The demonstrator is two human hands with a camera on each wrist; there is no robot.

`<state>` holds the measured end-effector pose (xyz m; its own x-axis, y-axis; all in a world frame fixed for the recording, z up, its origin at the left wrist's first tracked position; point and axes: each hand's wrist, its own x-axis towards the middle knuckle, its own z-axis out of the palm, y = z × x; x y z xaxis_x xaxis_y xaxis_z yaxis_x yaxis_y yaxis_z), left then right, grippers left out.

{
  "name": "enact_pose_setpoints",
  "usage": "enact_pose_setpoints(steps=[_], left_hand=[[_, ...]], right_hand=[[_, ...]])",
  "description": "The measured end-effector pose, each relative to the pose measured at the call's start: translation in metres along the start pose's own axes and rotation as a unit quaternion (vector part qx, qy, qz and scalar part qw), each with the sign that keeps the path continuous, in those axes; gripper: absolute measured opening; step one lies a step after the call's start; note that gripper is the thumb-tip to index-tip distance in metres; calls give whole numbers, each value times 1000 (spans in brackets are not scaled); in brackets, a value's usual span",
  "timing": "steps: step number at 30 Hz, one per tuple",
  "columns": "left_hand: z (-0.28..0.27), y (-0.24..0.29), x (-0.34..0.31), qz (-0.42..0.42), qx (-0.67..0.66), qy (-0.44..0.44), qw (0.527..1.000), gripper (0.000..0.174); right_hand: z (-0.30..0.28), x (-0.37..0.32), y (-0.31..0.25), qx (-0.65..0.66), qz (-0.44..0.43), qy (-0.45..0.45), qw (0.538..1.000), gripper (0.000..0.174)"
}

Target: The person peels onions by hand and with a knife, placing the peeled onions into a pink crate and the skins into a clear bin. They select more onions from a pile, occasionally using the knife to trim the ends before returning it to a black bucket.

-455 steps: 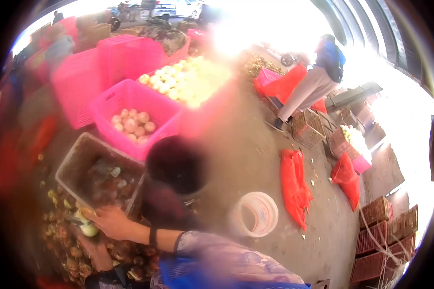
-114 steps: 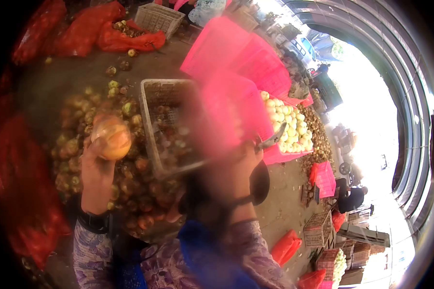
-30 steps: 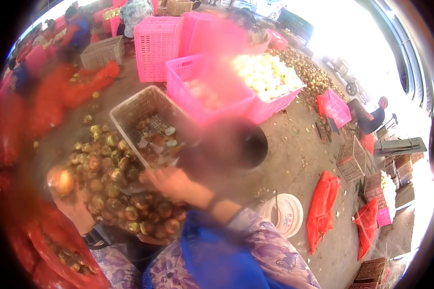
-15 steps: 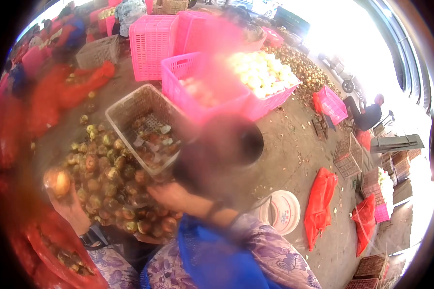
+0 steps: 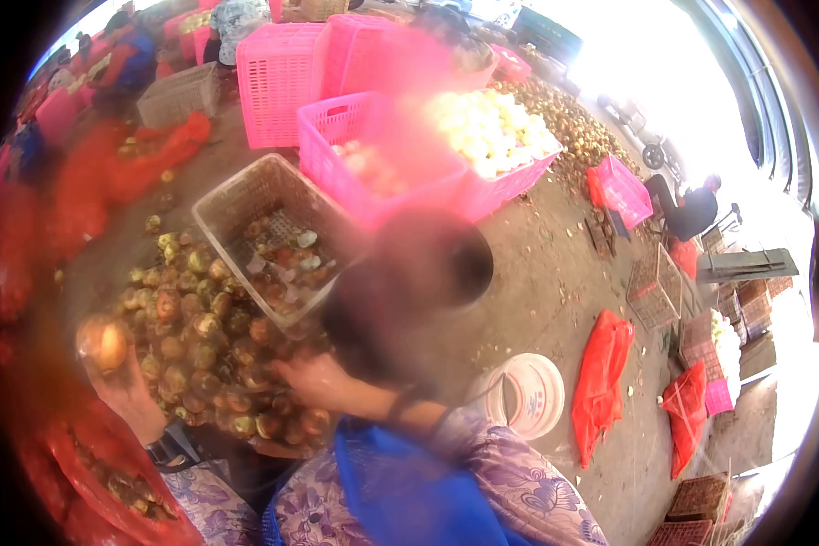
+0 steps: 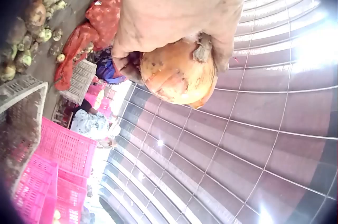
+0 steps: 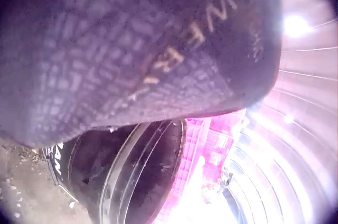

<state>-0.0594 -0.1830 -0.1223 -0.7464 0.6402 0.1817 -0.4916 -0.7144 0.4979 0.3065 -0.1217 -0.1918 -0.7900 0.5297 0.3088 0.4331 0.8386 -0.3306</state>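
My left hand [image 5: 127, 391] grips a large orange-brown onion [image 5: 109, 344] at the left of the pile. The left wrist view shows the fingers of that hand [image 6: 179, 13] curled round the onion [image 6: 179, 73], its dry neck by the fingertips. Low over the right part of the onion pile [image 5: 191, 318], my right hand [image 5: 318, 382] has its fingers curled round a knife, whose blade is faint and blurred among the onions. Dark patterned cloth with letters [image 7: 185, 44] fills much of the right wrist view and hides the right hand there.
A dirty crate [image 5: 211, 196] with scraps stands behind the pile, beside pink crates [image 5: 323, 118] of peeled onions. A black bucket [image 5: 469, 264] and a white bucket [image 5: 528, 396] stand to the right. Red net bags [image 5: 601, 382] lie on both sides. People are in the background.
Since the oldest frames, the left hand has come to hold the whole onion, and the right hand with the knife has come down to the pile. Over the last second both hands have hardly moved.
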Motion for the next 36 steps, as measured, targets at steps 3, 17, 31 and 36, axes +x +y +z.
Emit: enact_pose_setpoints(steps=[3,17,31,36], left_hand=[[11,0,-6,2,-15,0,1000,63],[-16,12,5,-11,-66,-10,998,67],[15,1,-14,-8,-62,13,998,66],[-11,-1,-3,-17,-92,29,995,68]], right_hand=[[-8,0,-16,48,55,-41,996,57],[-59,29,1,337,214,10,917,49],[-107,54,139,284,388,228,847,49],[-97,38,140,285,405,272,825,51]])
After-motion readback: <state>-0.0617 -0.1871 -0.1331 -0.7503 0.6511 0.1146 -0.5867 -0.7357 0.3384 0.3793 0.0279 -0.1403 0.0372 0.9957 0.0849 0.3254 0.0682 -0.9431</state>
